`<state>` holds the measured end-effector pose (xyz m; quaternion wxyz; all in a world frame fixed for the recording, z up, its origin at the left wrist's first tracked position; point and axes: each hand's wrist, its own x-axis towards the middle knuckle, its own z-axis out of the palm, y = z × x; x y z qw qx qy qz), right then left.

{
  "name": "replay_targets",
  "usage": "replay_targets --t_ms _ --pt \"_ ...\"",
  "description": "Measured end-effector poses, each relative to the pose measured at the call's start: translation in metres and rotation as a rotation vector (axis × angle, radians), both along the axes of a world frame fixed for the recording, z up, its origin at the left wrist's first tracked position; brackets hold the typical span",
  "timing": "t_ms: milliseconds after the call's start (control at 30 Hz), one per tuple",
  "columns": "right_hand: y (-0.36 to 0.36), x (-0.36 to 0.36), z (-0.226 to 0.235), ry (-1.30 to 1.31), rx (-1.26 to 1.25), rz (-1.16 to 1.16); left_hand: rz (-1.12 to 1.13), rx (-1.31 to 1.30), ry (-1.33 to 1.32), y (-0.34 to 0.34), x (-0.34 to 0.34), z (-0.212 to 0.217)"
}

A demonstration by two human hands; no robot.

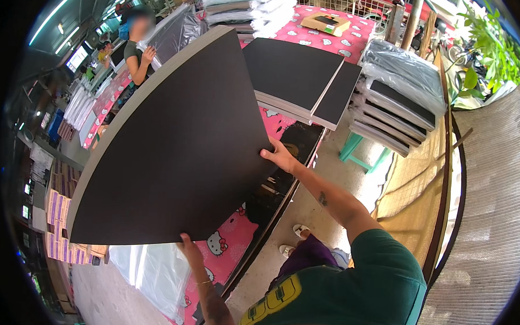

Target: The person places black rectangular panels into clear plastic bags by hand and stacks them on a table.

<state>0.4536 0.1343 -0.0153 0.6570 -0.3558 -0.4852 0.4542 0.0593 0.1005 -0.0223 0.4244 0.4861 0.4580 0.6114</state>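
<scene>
A large black panel (169,142) with a pale edge stands tilted over a table (226,233) covered in pink patterned cloth. My right hand (280,156) grips its right side, thumb on the black face and fingers behind. Lower down, my left hand (191,252) holds the bottom edge, with the thumb on the front; its other fingers are mostly hidden behind the panel. Beyond the panel lies a stack of black boards (297,66), partly covered by it. Clear plastic sheets (150,267) rest at the table's near left, below the panel.
Plastic-wrapped boards (402,96) are piled on a green stool (358,151) at the right. More wrapped stacks (251,7) and a shallow cardboard box (325,24) sit at the far end. Another person (139,49) stands beyond the panel at left. A mesh screen (481,227) hangs at right.
</scene>
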Motion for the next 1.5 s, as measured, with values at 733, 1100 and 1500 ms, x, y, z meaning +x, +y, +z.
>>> replay_targets --t_ms 733,1100,1500 --pt "0.075 -0.186 -0.011 0.291 -0.524 -0.291 0.768 0.198 0.997 -0.080 0.065 0.234" --pt "0.080 -0.198 -0.010 0.262 -0.278 -0.250 0.821 0.104 0.899 -0.101 0.050 0.207" --pt "0.041 -0.241 -0.020 0.581 -0.185 0.282 1.007 0.077 1.228 -0.147 0.054 0.202"
